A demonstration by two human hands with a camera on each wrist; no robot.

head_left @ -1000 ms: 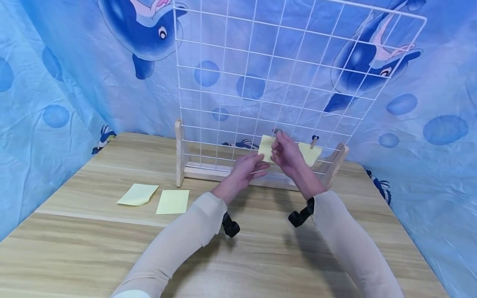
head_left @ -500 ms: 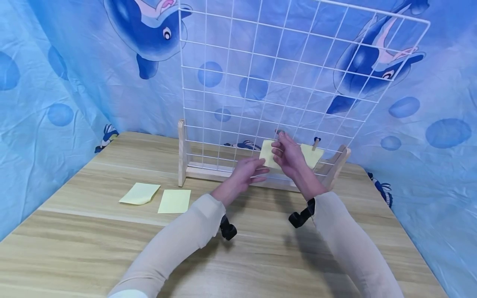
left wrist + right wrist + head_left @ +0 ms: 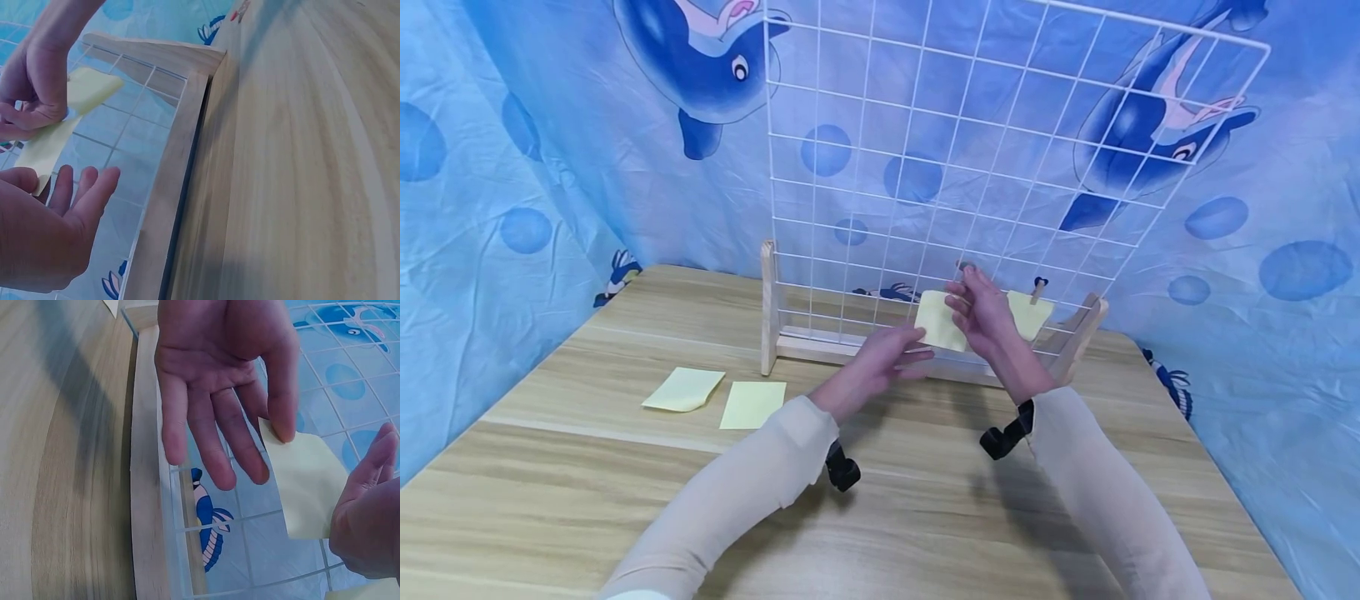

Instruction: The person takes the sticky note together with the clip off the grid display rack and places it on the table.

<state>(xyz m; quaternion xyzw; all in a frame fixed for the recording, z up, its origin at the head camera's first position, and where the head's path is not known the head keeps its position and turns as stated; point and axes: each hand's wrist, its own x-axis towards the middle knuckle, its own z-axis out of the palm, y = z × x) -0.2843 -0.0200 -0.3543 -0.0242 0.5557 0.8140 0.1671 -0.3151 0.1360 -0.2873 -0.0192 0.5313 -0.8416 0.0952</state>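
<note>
My left hand [image 3: 880, 362] pinches the corner of a pale yellow sticky note [image 3: 936, 321] between thumb and index finger; its other fingers are spread, as the right wrist view shows. In front of the white wire grid, my right hand [image 3: 987, 315] overlaps the note's right part with curled fingers. A small grey-green top, apparently of a clothespin [image 3: 965, 265], pokes out at its fingertips; the rest is hidden. To the right, a second sticky note [image 3: 1028, 315] hangs from the grid by a wooden clothespin [image 3: 1038, 289] with a dark blue top.
The wire grid [image 3: 865, 193] stands upright in a wooden base with side feet [image 3: 769, 308]. Two more sticky notes lie on the wooden table [image 3: 587, 500]: a curled one [image 3: 685, 389] and a flat one [image 3: 752, 405]. A blue dolphin-print cloth [image 3: 625, 167] hangs behind.
My left hand has drawn slightly left and down, and the pinched note's lower left corner has shifted with it. My right hand stays nearly in place. The head view has shifted a little.
</note>
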